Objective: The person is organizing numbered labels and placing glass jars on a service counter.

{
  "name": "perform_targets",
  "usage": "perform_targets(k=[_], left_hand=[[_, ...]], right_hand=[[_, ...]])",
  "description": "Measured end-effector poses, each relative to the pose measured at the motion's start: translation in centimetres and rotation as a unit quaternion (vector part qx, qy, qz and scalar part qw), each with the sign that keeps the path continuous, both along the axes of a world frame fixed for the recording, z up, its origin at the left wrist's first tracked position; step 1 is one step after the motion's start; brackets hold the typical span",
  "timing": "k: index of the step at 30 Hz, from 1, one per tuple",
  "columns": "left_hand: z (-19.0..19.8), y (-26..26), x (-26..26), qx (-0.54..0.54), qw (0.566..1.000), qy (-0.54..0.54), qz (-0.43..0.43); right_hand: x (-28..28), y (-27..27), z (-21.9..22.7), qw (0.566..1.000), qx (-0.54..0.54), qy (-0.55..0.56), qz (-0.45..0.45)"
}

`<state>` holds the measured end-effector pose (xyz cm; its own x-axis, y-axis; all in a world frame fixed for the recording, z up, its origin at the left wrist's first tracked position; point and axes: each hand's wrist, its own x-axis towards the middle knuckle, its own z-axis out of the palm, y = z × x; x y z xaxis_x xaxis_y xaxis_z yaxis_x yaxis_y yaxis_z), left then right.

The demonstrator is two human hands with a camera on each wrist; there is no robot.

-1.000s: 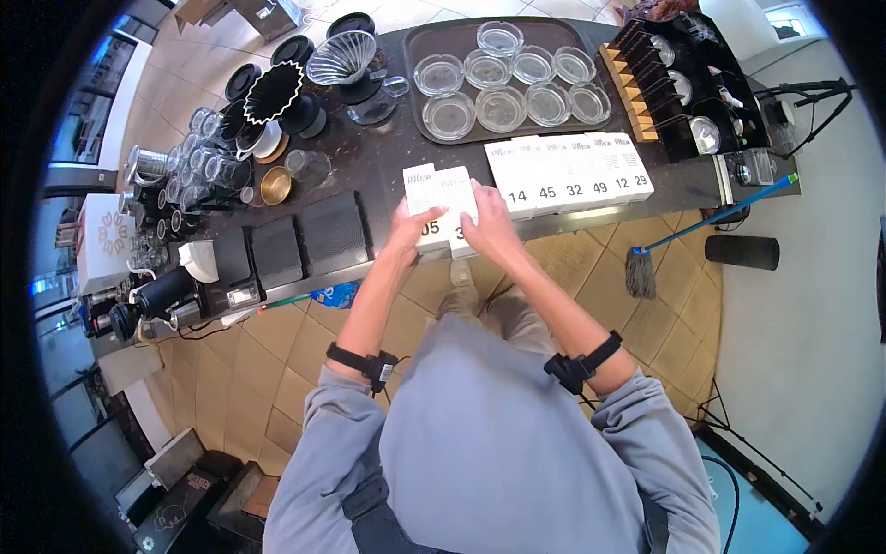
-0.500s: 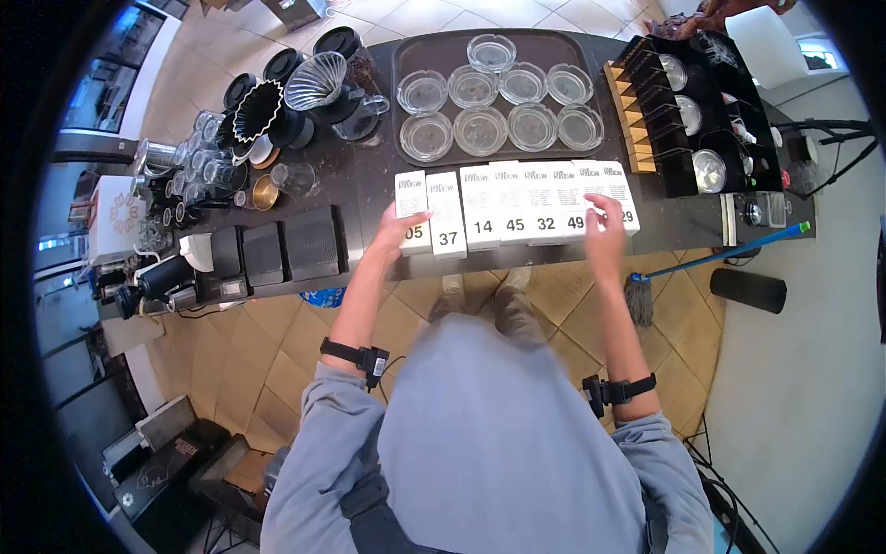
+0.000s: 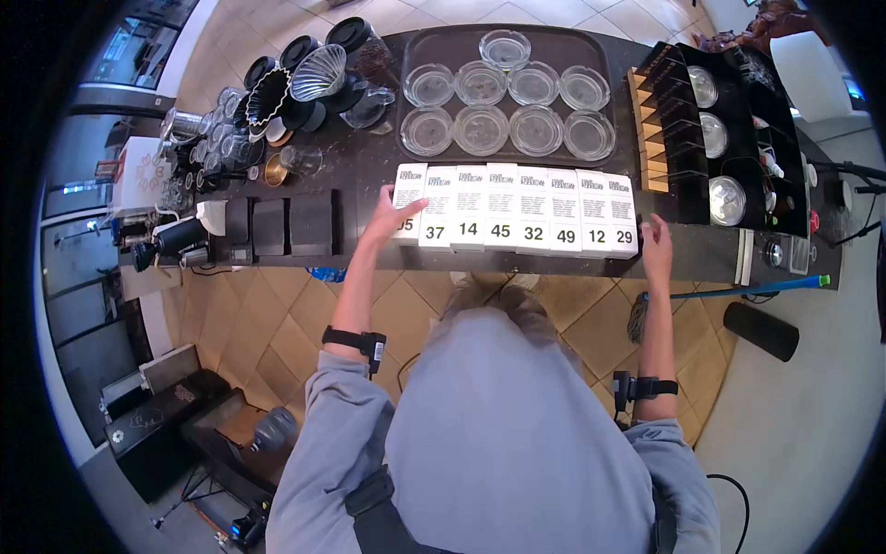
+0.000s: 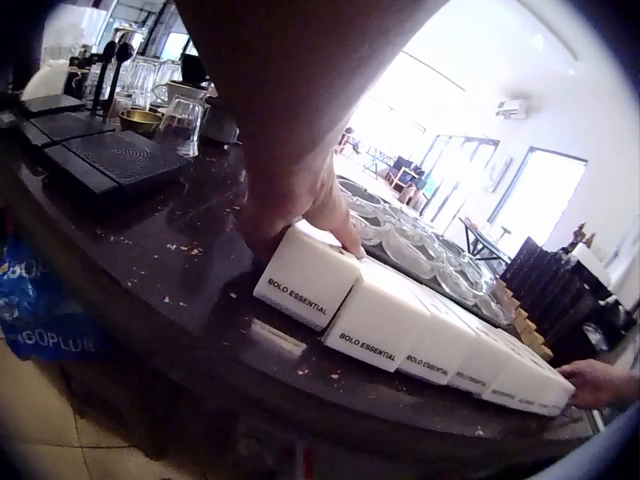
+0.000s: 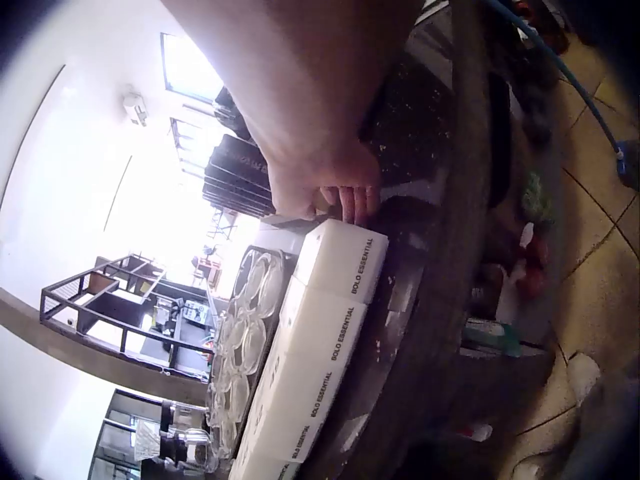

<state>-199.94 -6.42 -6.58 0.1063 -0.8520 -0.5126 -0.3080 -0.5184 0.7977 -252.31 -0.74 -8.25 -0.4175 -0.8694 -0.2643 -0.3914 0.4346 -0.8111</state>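
Note:
Several narrow white boxes (image 3: 500, 208), printed with numbers, lie side by side along the front of the dark counter. At the row's left end my left hand (image 3: 383, 220) holds the box marked 05 (image 3: 410, 191), thumb across its top face and fingers along its outer side. My right hand (image 3: 656, 249) is at the other end, fingertips right by the outer side of the box marked 29 (image 3: 623, 217). The right wrist view shows its bent fingers (image 5: 355, 203) close to the end box (image 5: 340, 258). "BOLO ESSENTIAL" is printed on the box ends.
Behind the row, a brown tray (image 3: 600, 55) bears several round glass dishes (image 3: 481, 129). Right of it stands a black rack (image 3: 678, 120) with wooden blocks. Black flat pads (image 3: 312, 223), glassware and a brass cup (image 3: 276, 170) are on the left. A blue-handled mop (image 3: 766, 288) leans at the right.
The boxes marked 05 and 37, held in both hands earlier, now lie at the left of the row. My right hand has moved right, past 49, to the far end. My left hand stays on 05.

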Motion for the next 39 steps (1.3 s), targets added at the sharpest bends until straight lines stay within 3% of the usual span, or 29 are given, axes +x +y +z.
perform_targets(k=[3,9,14,19,25,39], left_hand=[[-0.1,0.4,0.1,-0.04,0.999,-0.003,0.004],[-0.9,1.0,0.5,-0.069,0.998,0.011,-0.006],[0.8,1.5,-1.2,-0.03,0.999,0.003,0.015],[0.3,1.6,-1.3,-0.106,0.994,0.004,-0.013],[-1.7,1.5,-0.6,-0.11,0.993,-0.025,-0.029],[-0.9,1.5,-0.9,-0.115,0.992,-0.042,-0.03]], right_hand=[[0.4,-0.7,-0.4,0.994,0.021,-0.107,0.011],[1.7,-1.7,1.0,0.98,0.043,-0.193,0.013],[2.8,-1.7,-0.1,0.987,0.02,-0.152,0.052],[3.3,-2.0,-0.9,0.986,0.017,-0.15,0.072],[3.1,-1.9,-1.0,0.988,-0.019,-0.099,0.117],[3.1,-2.1,-0.6,0.991,-0.017,-0.069,0.117]])
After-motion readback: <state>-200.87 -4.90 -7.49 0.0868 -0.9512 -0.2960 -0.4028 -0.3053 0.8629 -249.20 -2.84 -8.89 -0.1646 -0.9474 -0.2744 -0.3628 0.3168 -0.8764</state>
